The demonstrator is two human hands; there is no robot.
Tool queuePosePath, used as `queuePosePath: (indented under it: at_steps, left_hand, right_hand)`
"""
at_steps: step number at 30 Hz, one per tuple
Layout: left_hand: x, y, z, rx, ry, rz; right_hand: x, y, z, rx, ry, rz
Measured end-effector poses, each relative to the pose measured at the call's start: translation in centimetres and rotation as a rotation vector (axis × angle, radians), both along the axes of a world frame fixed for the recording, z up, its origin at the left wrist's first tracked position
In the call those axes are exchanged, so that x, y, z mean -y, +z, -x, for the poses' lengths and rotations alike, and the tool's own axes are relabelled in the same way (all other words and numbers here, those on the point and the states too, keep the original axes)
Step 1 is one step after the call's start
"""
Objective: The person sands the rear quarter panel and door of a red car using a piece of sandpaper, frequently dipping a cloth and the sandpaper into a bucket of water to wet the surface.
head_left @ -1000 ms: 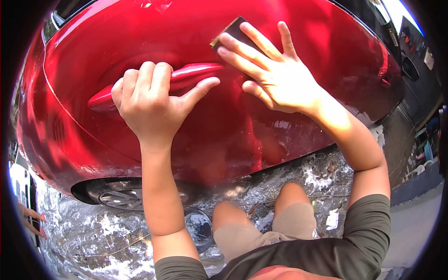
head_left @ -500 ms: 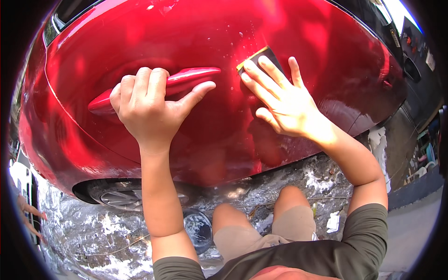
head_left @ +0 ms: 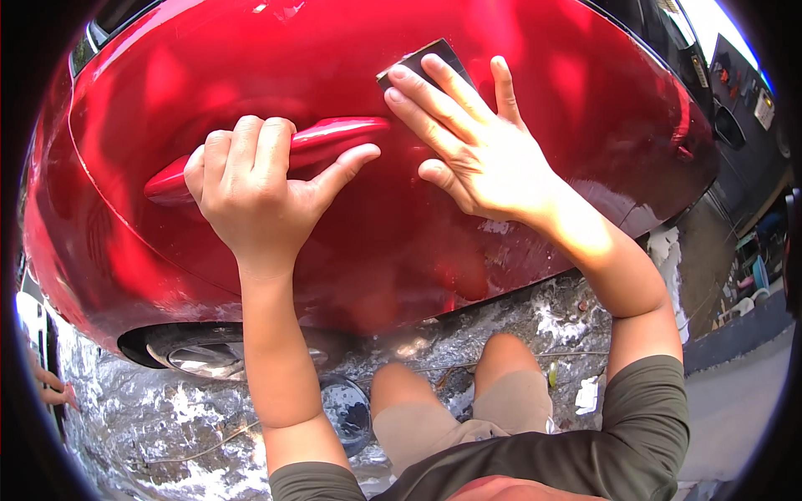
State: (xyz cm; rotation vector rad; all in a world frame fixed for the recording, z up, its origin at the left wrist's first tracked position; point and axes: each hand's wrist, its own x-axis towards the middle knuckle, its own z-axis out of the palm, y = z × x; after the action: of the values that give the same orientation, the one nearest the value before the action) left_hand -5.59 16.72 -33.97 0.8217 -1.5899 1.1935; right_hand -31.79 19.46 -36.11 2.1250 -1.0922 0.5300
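Observation:
My left hand [head_left: 255, 188] has its fingers hooked over the red door handle [head_left: 342, 131] on the side of a red car [head_left: 351, 217]; its thumb sticks out to the right, off the handle. Up and to the right, my right hand [head_left: 476, 150] presses a small dark rectangle of sandpaper [head_left: 439, 54] with a pale edge against the door panel. The middle fingers lie stretched over it, while the thumb and little finger spread away from it. The fingers partly hide the sandpaper.
Below the car, a wheel [head_left: 205, 355] shows at the left. A round container [head_left: 347, 413] with dark liquid stands beside my legs on wet, white-stained ground [head_left: 200, 426]. A dark vehicle [head_left: 748, 134] stands at the right. Another person's hand [head_left: 58, 392] shows at the far left.
My right hand has slid up and to the left across the door with the sandpaper under its fingers. My left hand keeps its hold on the handle; the view has shifted slightly.

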Motion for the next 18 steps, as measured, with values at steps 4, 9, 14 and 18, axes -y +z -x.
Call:
queuePosePath:
  at_steps: [4, 9, 14, 18]
  left_hand:
    - [-0.3, 0.3, 0.0, 0.004, 0.022, -0.011]
    - [-0.4, -0.2, 0.3, 0.016, 0.007, -0.015]
    - [-0.9, 0.4, -0.1, 0.034, 0.005, -0.001]
    - [-0.7, 0.1, -0.5, 0.023, -0.055, 0.005]
  right_hand:
    - [-1.5, -4.6, 2.6, -0.093, -0.05, -0.092]
    - [0.2, -0.6, 1.3, 0.038, -0.068, 0.054]
    - [-0.5, -5.6, -0.5, 0.068, 0.02, -0.04]
    - [0.7, -3.9, 7.3, 0.411, -0.196, 0.206]
